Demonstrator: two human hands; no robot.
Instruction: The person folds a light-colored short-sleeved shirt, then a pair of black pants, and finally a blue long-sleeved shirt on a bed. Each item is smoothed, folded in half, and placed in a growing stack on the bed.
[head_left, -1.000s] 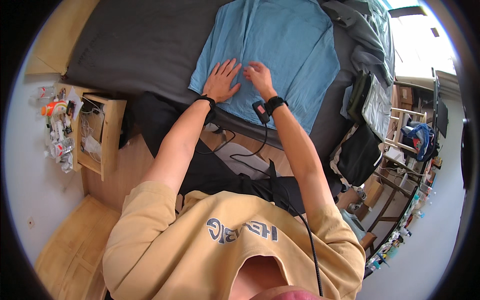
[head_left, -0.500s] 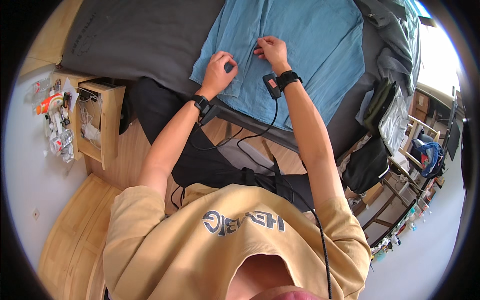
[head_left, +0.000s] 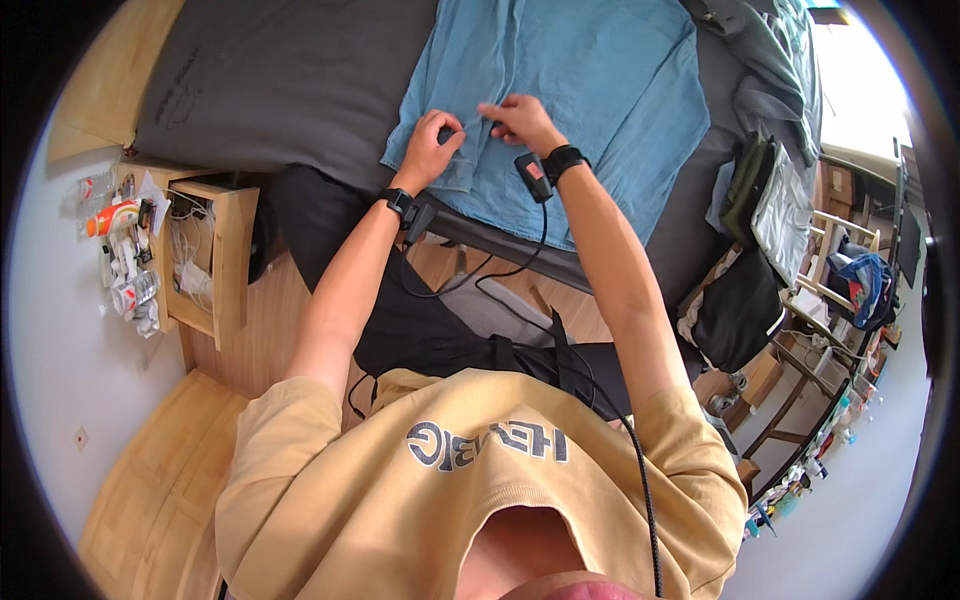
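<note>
A light blue shirt (head_left: 610, 110) lies spread on the bed, with a raised fold running along its left part. My left hand (head_left: 430, 150) is over the shirt's lower left, thumb and fingertips pinched together; what lies between them is too small to make out. Just to its right, my right hand (head_left: 524, 124) pinches the cloth beside the raised fold, its fingertips pointing left. Each wrist wears a black strap with a small black box, the right box (head_left: 534, 177) hanging over the shirt's lower part.
Under the shirt is a dark grey bed sheet (head_left: 290, 80). To the left, a wooden nightstand (head_left: 232, 265) holds cables, with bottles beside it. Clothes (head_left: 765, 190) are heaped along the bed's right side. A black cable (head_left: 640, 470) runs from the wrist boxes across my body.
My right hand has moved left, closer to my left hand. The left thumb and fingertips have drawn together. The whole view has shifted slightly.
</note>
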